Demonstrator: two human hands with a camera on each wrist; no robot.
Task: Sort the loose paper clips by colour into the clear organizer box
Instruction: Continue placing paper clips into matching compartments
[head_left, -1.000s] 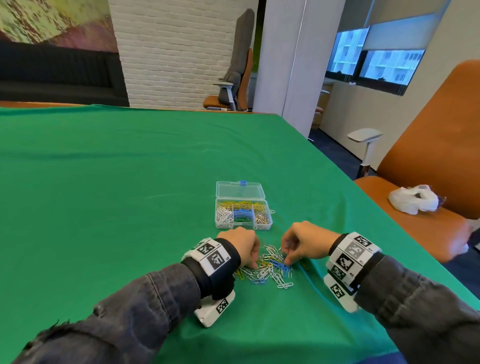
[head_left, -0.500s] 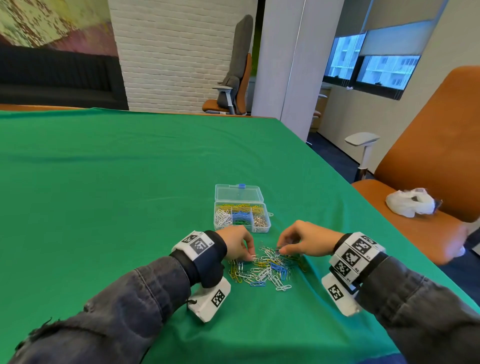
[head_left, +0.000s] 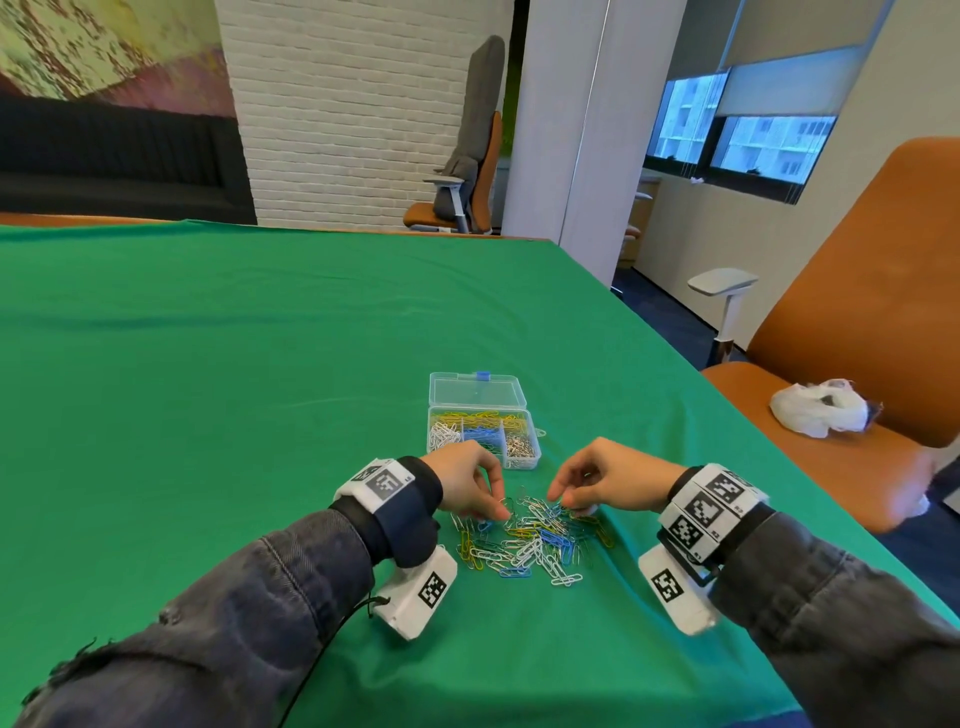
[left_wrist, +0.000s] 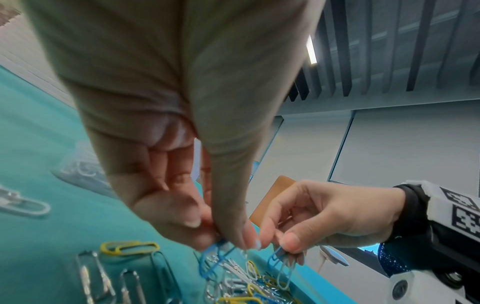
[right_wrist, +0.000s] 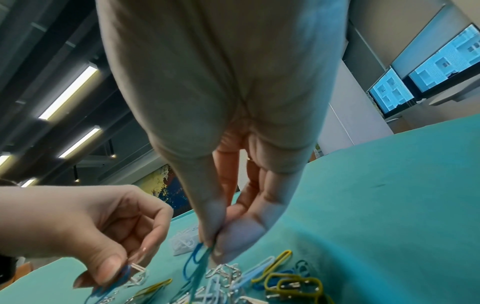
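Note:
A heap of loose paper clips (head_left: 530, 543) in white, blue, yellow, green and silver lies on the green cloth between both hands. My left hand (head_left: 496, 514) hovers over the heap's left side and pinches a blue clip (left_wrist: 210, 261) between thumb and fingers. My right hand (head_left: 563, 501) pinches blue clips (right_wrist: 193, 264) over the heap's right side. Just beyond stands the clear organizer box (head_left: 535, 460) with its lid open to the rear. It holds yellow clips at the back, then white, blue and silver ones in front.
The green-covered table (head_left: 234, 389) stretches far to the left and back. Its right edge runs close to my right arm. Beyond that edge an orange chair (head_left: 857, 364) carries a white plastic bag (head_left: 815, 408).
Both hands have lifted a little off the heap, each now with blue clips pinched in its fingertips. The head view has tilted slightly.

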